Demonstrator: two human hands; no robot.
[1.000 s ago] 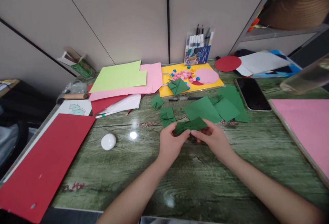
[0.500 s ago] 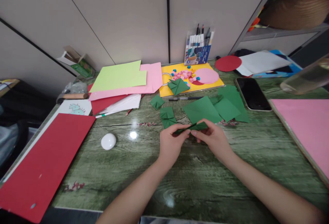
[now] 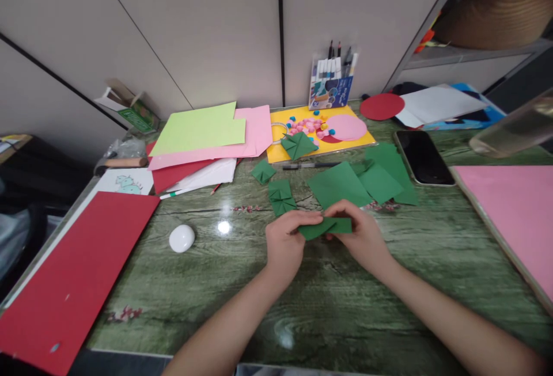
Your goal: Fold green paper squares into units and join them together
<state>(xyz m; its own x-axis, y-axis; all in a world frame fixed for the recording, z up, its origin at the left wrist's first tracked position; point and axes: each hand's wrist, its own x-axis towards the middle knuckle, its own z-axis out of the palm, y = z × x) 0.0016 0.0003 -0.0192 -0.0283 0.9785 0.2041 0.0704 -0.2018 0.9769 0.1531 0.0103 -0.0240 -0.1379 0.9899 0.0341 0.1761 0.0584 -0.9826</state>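
Green folded paper [image 3: 317, 229]: held in both hands above mid-table, looks mid-fold.

Table [image 3: 151, 284]: carries everything below. Red sheet [image 3: 78, 272] lies along its left edge, yellow sheet [image 3: 275, 150] by the back edge.

Left hand [image 3: 283, 246]: nearly closed, fingers over the paper's left end, thumb hidden. Right hand [image 3: 365, 238]: curled round the right end, fingertips partly hidden.

Step, my read: shaping or pressing a fold in the air. Next move calls for lined-up edges and a steady pinch at both ends; can't tell how crisp the crease is.

Green sheets [image 3: 339, 183]: just beyond the right hand, overlapping.

Containers: clear bottle [image 3: 510, 128] near the back right corner, contents unclear. Carton [image 3: 140, 117] near back left corner, flaps open, inside not readable. Marker pack [image 3: 330, 91] upright at back edge, pens [image 3: 330, 67] poking out the top.

Small stuff: folded green piece [image 3: 281, 197] just beyond left hand. Pink balls [image 3: 305, 125] loose on the yellow sheet.
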